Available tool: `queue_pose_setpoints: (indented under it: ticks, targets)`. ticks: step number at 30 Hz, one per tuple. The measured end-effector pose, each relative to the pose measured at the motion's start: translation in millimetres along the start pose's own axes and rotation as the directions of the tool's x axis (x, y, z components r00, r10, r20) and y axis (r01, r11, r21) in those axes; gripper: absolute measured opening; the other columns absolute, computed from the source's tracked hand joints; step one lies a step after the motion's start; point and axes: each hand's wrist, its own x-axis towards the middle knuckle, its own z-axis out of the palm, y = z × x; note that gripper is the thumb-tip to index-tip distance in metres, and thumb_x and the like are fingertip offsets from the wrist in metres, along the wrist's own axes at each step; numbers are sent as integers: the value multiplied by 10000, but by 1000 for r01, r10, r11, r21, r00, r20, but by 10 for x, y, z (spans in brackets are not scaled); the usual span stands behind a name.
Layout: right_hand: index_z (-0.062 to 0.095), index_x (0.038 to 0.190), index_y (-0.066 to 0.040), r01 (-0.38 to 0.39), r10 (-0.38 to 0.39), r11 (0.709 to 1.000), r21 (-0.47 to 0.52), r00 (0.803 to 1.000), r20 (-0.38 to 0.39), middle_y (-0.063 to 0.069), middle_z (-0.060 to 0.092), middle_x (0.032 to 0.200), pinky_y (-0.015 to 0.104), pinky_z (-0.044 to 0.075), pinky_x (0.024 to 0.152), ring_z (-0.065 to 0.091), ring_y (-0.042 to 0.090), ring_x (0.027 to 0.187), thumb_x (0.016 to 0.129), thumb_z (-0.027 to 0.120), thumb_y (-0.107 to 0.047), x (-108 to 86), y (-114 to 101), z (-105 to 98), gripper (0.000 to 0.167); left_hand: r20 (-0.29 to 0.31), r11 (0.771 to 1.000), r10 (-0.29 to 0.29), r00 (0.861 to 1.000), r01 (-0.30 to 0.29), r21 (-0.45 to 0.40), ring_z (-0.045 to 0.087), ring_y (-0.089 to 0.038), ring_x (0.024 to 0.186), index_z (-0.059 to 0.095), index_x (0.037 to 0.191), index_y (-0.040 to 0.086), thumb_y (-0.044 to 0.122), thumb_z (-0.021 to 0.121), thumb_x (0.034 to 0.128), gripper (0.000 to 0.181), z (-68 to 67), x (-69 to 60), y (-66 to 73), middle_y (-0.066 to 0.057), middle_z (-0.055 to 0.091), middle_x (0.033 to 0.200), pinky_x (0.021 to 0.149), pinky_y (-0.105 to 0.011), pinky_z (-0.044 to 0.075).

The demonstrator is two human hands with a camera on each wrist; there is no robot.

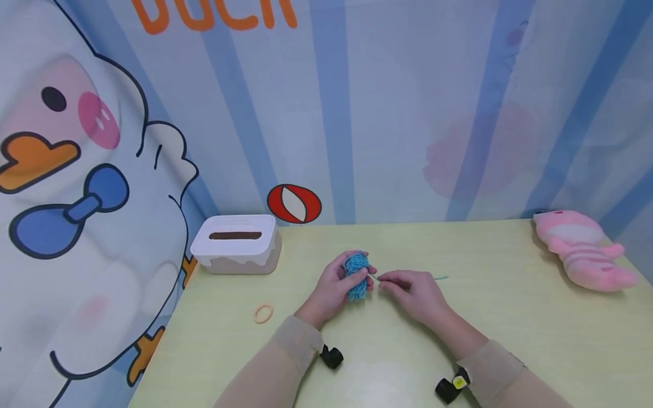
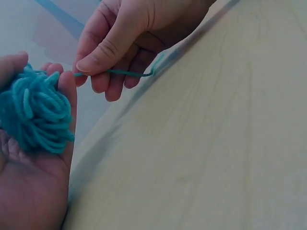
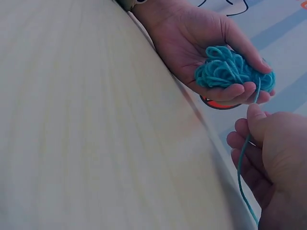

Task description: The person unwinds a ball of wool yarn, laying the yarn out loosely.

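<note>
A looped bundle of blue yarn (image 1: 356, 266) lies in my left hand (image 1: 330, 289), whose fingers and thumb grip it above the table. Just to its right, my right hand (image 1: 415, 292) pinches a single strand between thumb and index finger. In the left wrist view the yarn strand (image 2: 127, 73) runs out from the bundle, through the pinch, to a loose end. The right wrist view shows the yarn bundle (image 3: 230, 69) on the left fingers, with the thumb over it, and the strand hanging down past the right fingers.
A tissue box (image 1: 237, 246) with a white lid stands at the table's back left. A peach-coloured ring (image 1: 263, 313) lies left of my left hand. On the far right lies a pink plush toy (image 1: 584, 249). A printed duck curtain (image 1: 388, 113) hangs behind the table (image 1: 510, 317).
</note>
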Motion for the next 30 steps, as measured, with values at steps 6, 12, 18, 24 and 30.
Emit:
queue_pose_setpoints:
  ticks: [6, 12, 18, 24, 30]
  targets:
    - [821, 1110, -121, -25, 27, 999, 32, 999, -32, -8, 846, 997, 293, 649, 844, 804, 182, 933, 1046, 760, -131, -31, 19, -66, 89, -78, 999, -39, 996, 42, 31, 692, -184, 1042, 411, 1638, 35, 67, 663, 1096, 598, -23, 9, -27, -121, 675, 1270, 888, -265, 637]
    - [772, 1101, -107, -32, 35, 997, 71, 999, -37, -26, 814, 942, 225, 584, 773, 746, 99, 864, 1071, 726, -141, -47, 42, -138, 65, -92, 994, -64, 994, 72, 86, 684, -191, 880, 498, 1597, 126, 114, 715, 1074, 566, -39, 2, -40, -48, 650, 1109, 828, -283, 635]
    - [761, 1080, -62, 3, 3, 996, 89, 998, -69, 8, 816, 919, 227, 592, 767, 748, 74, 856, 1068, 715, -117, -51, 54, -192, 74, -85, 992, -64, 994, 73, 105, 677, -209, 957, 569, 1389, 85, 146, 705, 1085, 338, -54, 6, -42, -31, 689, 1183, 851, -273, 618]
    - [761, 1072, -71, -34, 42, 995, 93, 996, -85, 0, 814, 922, 217, 580, 772, 754, 74, 880, 1067, 715, -131, -79, 104, -270, 75, -59, 994, -50, 997, 55, 90, 688, -177, 1032, 465, 1505, 3, 102, 654, 1099, 460, -55, 5, -28, -13, 678, 1154, 883, -265, 608]
    - [760, 1063, -72, -20, 27, 998, 58, 993, -111, -1, 812, 914, 207, 567, 759, 736, 29, 875, 1060, 718, -117, -109, 202, -354, 62, -1, 999, -51, 999, 51, 7, 746, -166, 906, 383, 1562, -54, 43, 568, 1125, 485, -63, 3, -14, -31, 640, 1072, 845, -315, 672]
